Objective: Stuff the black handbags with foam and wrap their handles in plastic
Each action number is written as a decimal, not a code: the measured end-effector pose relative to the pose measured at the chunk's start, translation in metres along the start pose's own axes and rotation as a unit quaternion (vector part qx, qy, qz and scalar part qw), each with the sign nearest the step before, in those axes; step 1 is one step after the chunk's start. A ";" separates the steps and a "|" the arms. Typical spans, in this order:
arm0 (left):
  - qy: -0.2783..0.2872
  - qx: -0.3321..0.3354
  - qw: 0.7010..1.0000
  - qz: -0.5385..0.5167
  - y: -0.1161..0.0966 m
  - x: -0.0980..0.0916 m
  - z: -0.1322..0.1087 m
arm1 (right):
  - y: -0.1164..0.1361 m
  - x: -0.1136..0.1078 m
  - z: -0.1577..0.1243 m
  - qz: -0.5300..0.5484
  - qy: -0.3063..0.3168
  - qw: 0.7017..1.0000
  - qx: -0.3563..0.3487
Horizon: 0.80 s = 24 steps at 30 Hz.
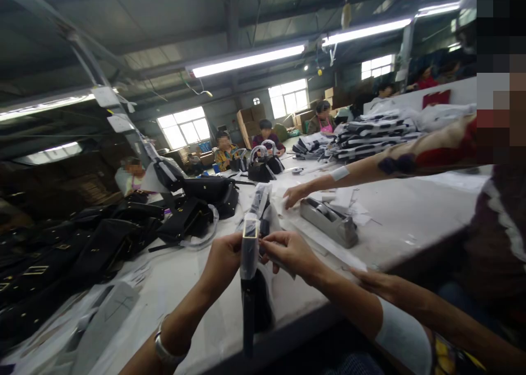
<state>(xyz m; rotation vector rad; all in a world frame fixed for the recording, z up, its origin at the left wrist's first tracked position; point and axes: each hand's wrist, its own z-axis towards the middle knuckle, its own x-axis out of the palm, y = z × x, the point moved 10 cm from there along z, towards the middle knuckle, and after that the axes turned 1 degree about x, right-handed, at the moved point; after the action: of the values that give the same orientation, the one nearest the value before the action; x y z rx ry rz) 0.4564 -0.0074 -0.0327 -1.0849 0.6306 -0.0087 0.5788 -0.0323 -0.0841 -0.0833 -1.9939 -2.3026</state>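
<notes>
Under long strip lights [250,61], one white bench [394,243] fills the middle of the workshop, and behind it three bright windows [287,97] are visible. Two hands of the wearer meet over its near side at one strap [248,260], wrapped in whitish film and carrying one gold-coloured buckle [250,237]. Left hand [222,257] is nearly closed, its fingers holding the strap's left edge; right hand [292,254] has thumb and fingertips close together at the right edge, but I cannot tell whether they pinch it. Just below the strap is one black bag [259,304], at the bench's near edge. Two other hands, not the wearer's, come from the right: one [299,193] beside a single tape dispenser [329,223], another [372,281] nearer. To the left lie many black bags [102,249], too heaped for counting.
</notes>
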 end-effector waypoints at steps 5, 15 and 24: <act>0.005 -0.002 0.999 0.043 -0.002 0.001 -0.001 | -0.007 0.002 -0.004 0.029 0.000 1.000 -0.012; 0.058 -0.040 0.997 -0.026 -0.005 0.015 0.003 | 0.006 -0.014 -0.013 -0.020 -0.037 0.994 -0.097; 0.080 -0.026 0.996 -0.043 -0.021 0.017 -0.003 | 0.013 -0.017 -0.020 -0.069 0.011 0.993 -0.092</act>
<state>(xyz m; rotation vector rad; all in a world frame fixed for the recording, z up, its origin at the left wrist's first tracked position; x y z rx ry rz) 0.4756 -0.0252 -0.0240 -1.1688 0.7314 -0.1551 0.5972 -0.0533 -0.0763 0.0703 -1.8265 -2.5563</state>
